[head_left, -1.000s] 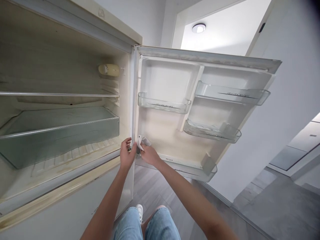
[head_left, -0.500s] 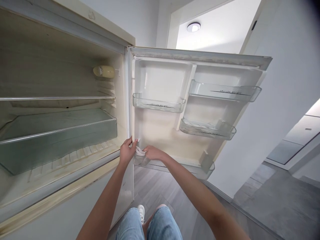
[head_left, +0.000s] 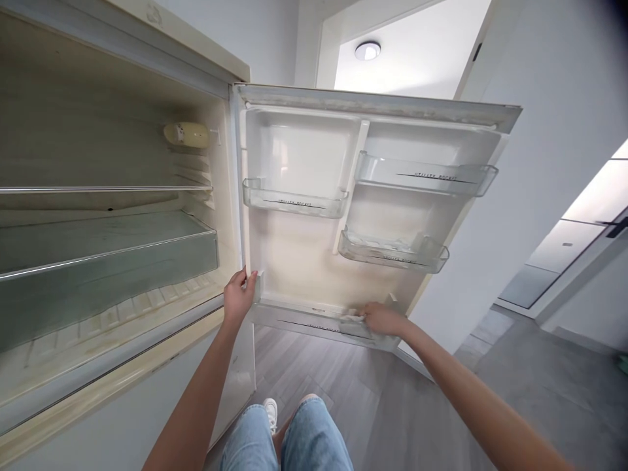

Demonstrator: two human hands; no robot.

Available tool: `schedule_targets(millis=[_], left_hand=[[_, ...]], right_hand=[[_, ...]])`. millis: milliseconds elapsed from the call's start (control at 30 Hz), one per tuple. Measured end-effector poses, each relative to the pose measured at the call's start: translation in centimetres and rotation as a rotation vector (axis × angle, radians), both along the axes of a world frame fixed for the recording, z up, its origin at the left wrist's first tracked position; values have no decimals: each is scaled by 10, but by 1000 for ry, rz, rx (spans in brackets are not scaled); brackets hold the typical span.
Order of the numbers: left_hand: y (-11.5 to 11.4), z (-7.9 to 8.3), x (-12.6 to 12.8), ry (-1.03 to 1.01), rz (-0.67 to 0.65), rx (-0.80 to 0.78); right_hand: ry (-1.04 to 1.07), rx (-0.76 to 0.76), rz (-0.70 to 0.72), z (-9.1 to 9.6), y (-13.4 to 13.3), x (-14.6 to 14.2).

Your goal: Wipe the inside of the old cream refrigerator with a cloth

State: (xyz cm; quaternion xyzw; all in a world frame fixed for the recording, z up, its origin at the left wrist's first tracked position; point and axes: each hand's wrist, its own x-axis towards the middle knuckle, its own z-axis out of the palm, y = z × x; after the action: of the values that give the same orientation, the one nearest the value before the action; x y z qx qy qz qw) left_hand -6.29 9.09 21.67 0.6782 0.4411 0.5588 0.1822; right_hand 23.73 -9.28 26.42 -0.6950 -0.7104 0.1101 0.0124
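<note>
The refrigerator door stands wide open, its inner side facing me. My left hand is closed on the door's hinge-side edge, thumb on the inner face by the left end of the bottom door shelf. My right hand is closed on a crumpled white cloth, which lies in the clear bottom door shelf toward its right end. Part of the cloth is hidden under the fingers. Above are a clear left door shelf and two clear right door shelves, the lower one with something whitish in it.
On the left is the open refrigerator compartment with a glass shelf, a greenish clear drawer and a yellowed lamp cover. A white wall stands right behind the door. Grey wood-look floor lies below.
My right hand has slid the cloth rightward along the bottom door shelf, from its left end toward its right end. My left hand stays at the door's edge. The view has shifted slightly right.
</note>
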Motion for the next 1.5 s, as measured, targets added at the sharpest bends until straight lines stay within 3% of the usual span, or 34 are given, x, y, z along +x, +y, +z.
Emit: schedule_targets(millis=[167,300,367,433,500,567,633,767,900,1067,1200,1367,1500], left_hand=[[-2,2,0,-13,6,-15],[-4,2,1,-20,-5,-17],[-4,2,1,-27,-9,-17],[-4,2,2,-34,-16,-17],[-4,2,2,-35,-23,-17],[-3,2,2,-29,-28,-13],[-3,1,3,-18,-31,0],[0,-1,3,-8,-38,20],[2,-4,4,-28,-33,17],[1,-4,4,-39,-40,-5],[1,-3,5,-44,-34,-21],[0,-2,5,-53,-36,-33],[-1,-2,6,-63,-33,-47]], right_hand=[[205,-118,-85,14,-15,21],[681,93,-424,32,1,3],[847,192,-488,34,21,-18],[929,215,-439,27,48,-46],[883,206,-365,15,78,-79],[775,66,-170,2,108,-113],[717,-14,-76,-7,132,-143],[566,-112,40,-9,156,-168],[481,-221,113,-7,151,-147],[519,-349,163,-10,129,-104],[555,-452,56,-8,109,-62],[478,-420,-57,-2,73,-7],[453,-424,-154,6,45,19]])
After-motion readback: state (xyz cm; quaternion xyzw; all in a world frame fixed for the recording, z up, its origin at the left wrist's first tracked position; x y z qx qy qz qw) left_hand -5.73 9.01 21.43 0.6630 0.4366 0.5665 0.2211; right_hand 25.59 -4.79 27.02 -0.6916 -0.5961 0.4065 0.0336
